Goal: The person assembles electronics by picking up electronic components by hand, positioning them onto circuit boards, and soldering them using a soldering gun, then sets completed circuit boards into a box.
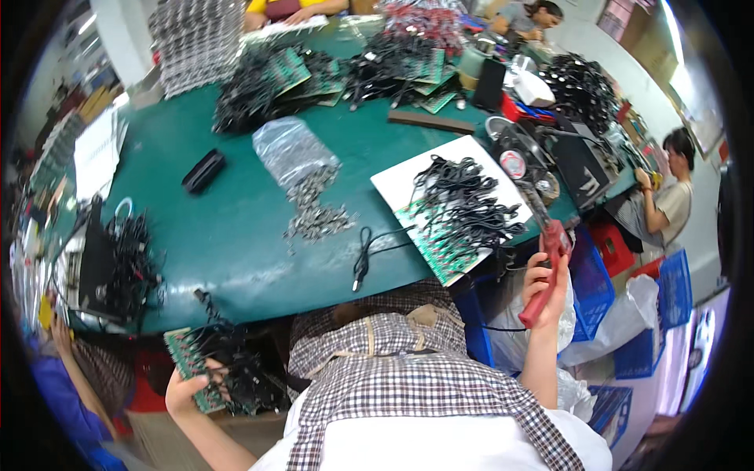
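My left hand (pixel 192 386), low at the left below the table edge, is closed on a green circuit board panel (pixel 187 352). A bundle of black cables (pixel 239 361) hangs from that panel and partly hides my fingers. On the right, my right hand (pixel 547 286) grips a red soldering gun (pixel 542 294), its front end up by the solder stand. Just left of it, a second circuit board panel (pixel 440 250) with black cables heaped over it lies on a white board (pixel 394 179) at the table's front. One cable end (pixel 361 263) trails onto the table.
Small metal parts (pixel 318 208) spill from a clear plastic bag (pixel 294 149) mid-table. A black case (pixel 203 171) lies left of them. Cabled boards (pixel 287 74) pile at the back. Blue crates (pixel 589 282) stand at my right. Other people sit around the green table (pixel 212 259).
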Demonstrator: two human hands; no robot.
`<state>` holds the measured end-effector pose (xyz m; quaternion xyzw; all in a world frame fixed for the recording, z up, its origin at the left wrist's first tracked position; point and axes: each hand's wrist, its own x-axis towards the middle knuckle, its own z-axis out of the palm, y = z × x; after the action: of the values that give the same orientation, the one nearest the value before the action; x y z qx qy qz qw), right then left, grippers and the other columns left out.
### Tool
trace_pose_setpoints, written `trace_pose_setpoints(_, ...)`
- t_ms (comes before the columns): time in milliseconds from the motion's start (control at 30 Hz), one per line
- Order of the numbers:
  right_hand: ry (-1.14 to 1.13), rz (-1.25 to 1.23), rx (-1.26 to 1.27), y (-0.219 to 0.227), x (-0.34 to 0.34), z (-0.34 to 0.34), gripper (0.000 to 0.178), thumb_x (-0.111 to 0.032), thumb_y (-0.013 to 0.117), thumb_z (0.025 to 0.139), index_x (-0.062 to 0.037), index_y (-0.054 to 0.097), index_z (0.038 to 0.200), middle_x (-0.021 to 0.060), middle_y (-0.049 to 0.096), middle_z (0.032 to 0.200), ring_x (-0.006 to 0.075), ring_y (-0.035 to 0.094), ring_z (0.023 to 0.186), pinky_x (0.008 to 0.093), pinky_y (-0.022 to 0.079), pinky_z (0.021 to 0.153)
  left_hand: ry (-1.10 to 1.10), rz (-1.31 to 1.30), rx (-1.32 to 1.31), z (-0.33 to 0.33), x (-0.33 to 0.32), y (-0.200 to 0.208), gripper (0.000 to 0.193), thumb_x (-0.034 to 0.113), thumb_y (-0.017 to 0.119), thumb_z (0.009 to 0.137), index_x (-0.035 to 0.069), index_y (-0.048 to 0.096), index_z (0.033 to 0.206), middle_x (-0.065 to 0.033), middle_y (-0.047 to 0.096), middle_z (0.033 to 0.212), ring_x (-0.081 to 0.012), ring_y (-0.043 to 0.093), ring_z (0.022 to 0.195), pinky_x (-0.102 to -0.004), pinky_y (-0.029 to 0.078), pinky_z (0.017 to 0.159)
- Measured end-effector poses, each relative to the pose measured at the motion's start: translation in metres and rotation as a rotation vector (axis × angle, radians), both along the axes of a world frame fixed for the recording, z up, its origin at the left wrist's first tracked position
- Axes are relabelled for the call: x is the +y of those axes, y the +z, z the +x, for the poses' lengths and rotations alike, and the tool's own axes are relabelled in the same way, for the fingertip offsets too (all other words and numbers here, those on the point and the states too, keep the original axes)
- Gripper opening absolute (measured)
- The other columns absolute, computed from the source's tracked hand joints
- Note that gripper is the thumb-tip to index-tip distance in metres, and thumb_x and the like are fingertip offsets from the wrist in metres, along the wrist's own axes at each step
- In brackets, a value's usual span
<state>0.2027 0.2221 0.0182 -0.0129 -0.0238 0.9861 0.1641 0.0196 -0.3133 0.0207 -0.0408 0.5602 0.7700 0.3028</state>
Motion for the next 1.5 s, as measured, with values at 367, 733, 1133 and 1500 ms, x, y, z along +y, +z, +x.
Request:
trace_pose_setpoints(367, 0.170, 0.061, 0.053, -0.012, 0.023, 0.003, 0.047, -0.022, 0.050, 0.089, -0.0210, 0.033, 0.133, 0.0008, 0.046, 0.108, 0.0073, 0.046, 0.080, 0.0223, 0.041, 0.064, -0.213, -0.195, -0.168, 0.015, -0.074, -0.123, 0.044, 0.005, 0.064, 0.074, -0.001, 0.048, 0.115, -0.0101, 0.057, 0.108, -0.0213, 0.061, 0.079, -0.0356, 0.050, 0.072)
trace_pose_setpoints(733, 0.057, 0.010, 0.010, -0.011, 0.024, -0.004, 0.054, -0.028, 0.051, 0.088, -0.0223, 0.027, 0.136, -0.0024, 0.042, 0.097, 0.0038, 0.039, 0.071, 0.0144, 0.032, 0.055, -0.027, -1.547, 0.261, 0.026, -0.009, -0.153, 0.025, 0.019, 0.063, 0.076, -0.001, 0.060, 0.089, -0.0149, 0.062, 0.087, -0.0311, 0.061, 0.079, -0.0369, 0.048, 0.068)
trace_pose_setpoints(1133, -0.143, -0.032, 0.037, -0.012, 0.013, 0.031, 0.048, -0.034, 0.051, 0.088, -0.0161, 0.036, 0.130, 0.0044, 0.048, 0.105, 0.0104, 0.048, 0.080, 0.0229, 0.045, 0.062, -0.273, -0.888, 1.301, -0.026, 0.279, 0.001, 0.042, 0.018, 0.070, 0.068, 0.002, 0.050, 0.101, -0.0131, 0.050, 0.095, -0.0297, 0.046, 0.094, -0.0369, 0.040, 0.078)
trace_pose_setpoints(1500, -0.292, 0.011, 0.185, -0.016, 0.027, 0.055, 0.050, -0.036, 0.050, 0.088, -0.0178, 0.033, 0.131, 0.0046, 0.049, 0.105, 0.0097, 0.048, 0.077, 0.0239, 0.045, 0.062, -0.872, 0.114, 0.336, -0.085, 0.412, 0.041, 0.053, 0.025, 0.049, 0.088, 0.001, 0.027, 0.130, -0.0140, 0.053, 0.105, -0.0173, 0.058, 0.081, -0.0252, 0.047, 0.066)
